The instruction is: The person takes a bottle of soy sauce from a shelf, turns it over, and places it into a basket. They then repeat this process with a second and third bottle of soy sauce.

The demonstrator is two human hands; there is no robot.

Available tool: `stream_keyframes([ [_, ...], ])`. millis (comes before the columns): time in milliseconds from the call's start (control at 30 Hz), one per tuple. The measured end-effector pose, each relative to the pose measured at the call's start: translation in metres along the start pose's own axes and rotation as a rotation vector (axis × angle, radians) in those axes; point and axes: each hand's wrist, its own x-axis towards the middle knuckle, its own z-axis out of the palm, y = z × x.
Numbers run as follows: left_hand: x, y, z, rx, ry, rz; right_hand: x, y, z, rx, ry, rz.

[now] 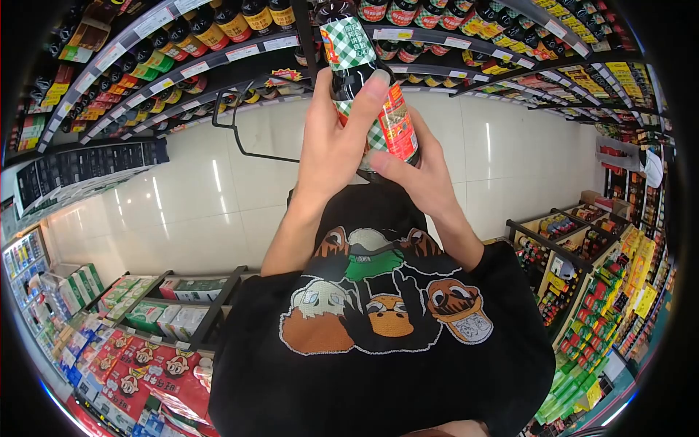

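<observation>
A dark bottle [352, 67] with a green-and-white checked label and a red label is held up in front of my chest, tilted, its neck toward the top edge. My left hand [338, 135] wraps round its left side, with the thumb lying across the front. Around the lower right side and base is my right hand [422, 171], its thumb pressed near the bottom of the red label. The fingers behind the bottle are mostly hidden.
Shelves of sauce bottles [207, 33] curve across the top. A black metal frame [237, 135] stands left of the bottle. Red boxes [138, 371] fill the lower left. Racks of goods [582, 291] stand at right, and a person [650, 167] is at far right.
</observation>
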Motion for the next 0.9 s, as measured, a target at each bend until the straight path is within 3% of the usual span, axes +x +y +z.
stream_keyframes([
  [133,-0.002,0.004,-0.004,0.172,0.043,-0.056,0.001,-0.005,-0.003,-0.004,-0.028,0.039],
  [267,0.008,-0.007,-0.014,0.252,-0.04,0.126,0.003,0.012,-0.012,0.18,-0.033,0.114],
  [333,0.012,0.0,-0.013,-0.266,-0.187,-0.231,0.004,0.008,-0.01,0.54,-0.282,0.172],
  [367,0.017,-0.006,-0.013,-0.381,-0.267,-0.258,0.006,0.009,-0.006,0.548,-0.261,0.148],
  [467,0.021,-0.012,-0.004,-0.487,-0.388,-0.28,0.002,0.016,0.002,0.694,-0.237,0.192],
  [533,0.019,-0.007,-0.001,-0.476,-0.363,-0.261,0.004,0.024,0.002,0.764,-0.198,0.179],
  [600,0.014,0.0,0.001,-0.221,-0.284,-0.179,0.008,0.026,0.002,0.957,-0.384,0.13],
  [633,0.013,-0.002,0.0,-0.241,-0.261,-0.198,0.007,0.026,0.008,1.052,-0.367,0.095],
  [800,0.005,0.006,0.0,-0.198,-0.214,-0.21,0.002,0.039,-0.005,0.953,-0.477,-0.059],
  [867,0.006,0.009,-0.004,-0.121,-0.213,-0.113,-0.01,0.04,-0.018,0.269,-0.159,0.086],
  [900,0.006,0.008,-0.006,-0.114,-0.206,-0.065,-0.01,0.033,-0.015,0.143,-0.102,0.023],
])
